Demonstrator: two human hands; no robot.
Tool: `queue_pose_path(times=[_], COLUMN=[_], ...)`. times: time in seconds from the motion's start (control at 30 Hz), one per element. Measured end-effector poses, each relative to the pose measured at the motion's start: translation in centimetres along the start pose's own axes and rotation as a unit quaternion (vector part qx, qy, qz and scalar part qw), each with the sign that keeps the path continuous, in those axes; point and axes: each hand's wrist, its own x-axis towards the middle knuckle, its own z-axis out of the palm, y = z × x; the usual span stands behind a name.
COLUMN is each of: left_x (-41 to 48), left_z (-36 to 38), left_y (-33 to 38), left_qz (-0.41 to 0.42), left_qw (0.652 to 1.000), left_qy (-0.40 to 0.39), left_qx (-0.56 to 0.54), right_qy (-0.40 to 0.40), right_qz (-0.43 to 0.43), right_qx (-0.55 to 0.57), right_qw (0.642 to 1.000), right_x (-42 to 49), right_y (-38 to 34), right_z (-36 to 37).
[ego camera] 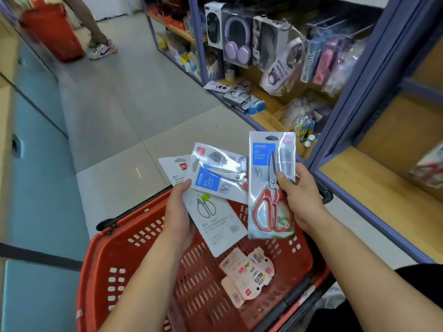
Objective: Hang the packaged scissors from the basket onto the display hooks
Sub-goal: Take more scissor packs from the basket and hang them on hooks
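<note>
My right hand (300, 200) holds one pack of red-handled scissors (271, 188) upright, its hang hole at the top. My left hand (178, 212) grips a fanned bunch of scissor packs (215, 188): a blue-labelled pack with red handles on top and a white card with black scissors beneath. Both hands hover over the red shopping basket (115, 259), which stands on the floor below me. Small pink packets (247, 274) lie on the basket's bottom. Display hooks (340, 27) with hanging goods are in the shelf unit at the upper right.
A purple-framed shelf unit (335, 130) runs along the right, holding boxed headphones (237, 37), slippers and small goods. A wooden shelf (374, 178) is close on my right. A person's legs (96, 27) and another red basket (55, 32) are up the aisle. Blue cabinets (36, 164) line the left.
</note>
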Motion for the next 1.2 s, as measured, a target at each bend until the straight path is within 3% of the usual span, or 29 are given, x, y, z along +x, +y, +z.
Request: queue_pose_path(times=[0.13, 0.37, 0.53, 0.77, 0.87, 1.07, 1.2], left_x=[0.7, 1.4, 2.0, 3.0, 2.9, 2.8, 3.2], left_z=[0.9, 1.2, 0.9, 0.0, -0.2, 0.4, 1.1], left_y=[-0.1, 0.1, -0.1, -1.5, -2.0, -2.2, -1.7], left_qz=[-0.007, 0.051, 0.133, 0.144, 0.113, 0.073, 0.085], left_qw=[1.000, 0.994, 0.966, 0.964, 0.970, 0.991, 0.991], left_qy=[-0.019, 0.036, 0.071, 0.101, 0.113, 0.088, 0.073], left_qx=[-0.019, 0.092, 0.209, 0.199, 0.184, 0.074, 0.075], right_qy=[0.007, 0.021, 0.031, 0.046, 0.052, 0.041, 0.029], right_qz=[0.010, 0.000, -0.046, -0.045, -0.037, -0.023, 0.023], right_qx=[0.003, -0.005, -0.060, -0.033, -0.022, 0.001, 0.027], right_qw=[1.000, 1.000, 0.997, 0.997, 0.998, 0.999, 0.999], right_x=[0.0, 0.0, -0.1, -0.4, -0.5, -0.4, -0.4], right_y=[0.3, 0.3, 0.0, 0.4, 0.6, 0.7, 1.3], right_z=[0.1, 0.3, 0.1, 1.0, 1.0, 0.9, 1.0])
